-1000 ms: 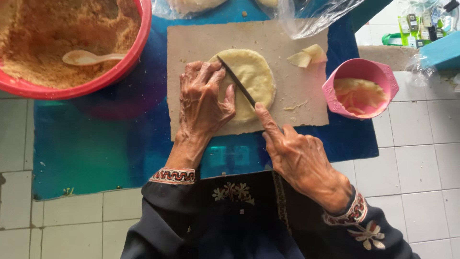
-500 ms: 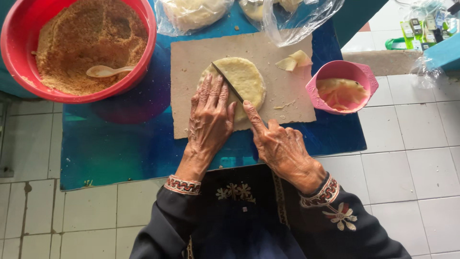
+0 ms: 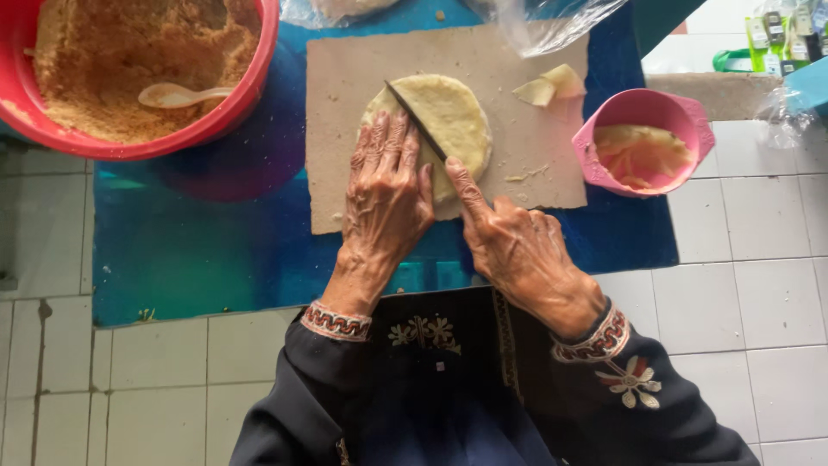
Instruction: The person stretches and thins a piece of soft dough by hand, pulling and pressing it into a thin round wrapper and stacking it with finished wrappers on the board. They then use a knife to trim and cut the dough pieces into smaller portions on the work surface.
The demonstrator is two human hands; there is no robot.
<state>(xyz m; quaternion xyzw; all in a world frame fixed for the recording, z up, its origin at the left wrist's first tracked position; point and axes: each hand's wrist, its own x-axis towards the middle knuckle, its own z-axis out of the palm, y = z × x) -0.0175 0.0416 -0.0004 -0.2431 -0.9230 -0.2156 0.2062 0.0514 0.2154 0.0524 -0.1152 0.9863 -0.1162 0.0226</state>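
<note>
Two hands over a brown board [image 3: 362,78] on a blue mat [image 3: 198,250]. Head view: left hand [image 3: 385,192] flat, fingers together, pressing the left part of a pale round dough disc [image 3: 461,116] at board centre. Right hand [image 3: 517,250] grips a dark knife [image 3: 416,121], index finger stretched along its back; blade lies diagonally across the disc. Dough scraps [image 3: 548,86] at upper right. Pink bowl [image 3: 642,142] right; red basin [image 3: 129,69] of brown crumbs with a spoon [image 3: 177,95] upper left.

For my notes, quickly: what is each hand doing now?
Left hand: open, flat on the dough disc.
Right hand: closed on the knife.
</note>
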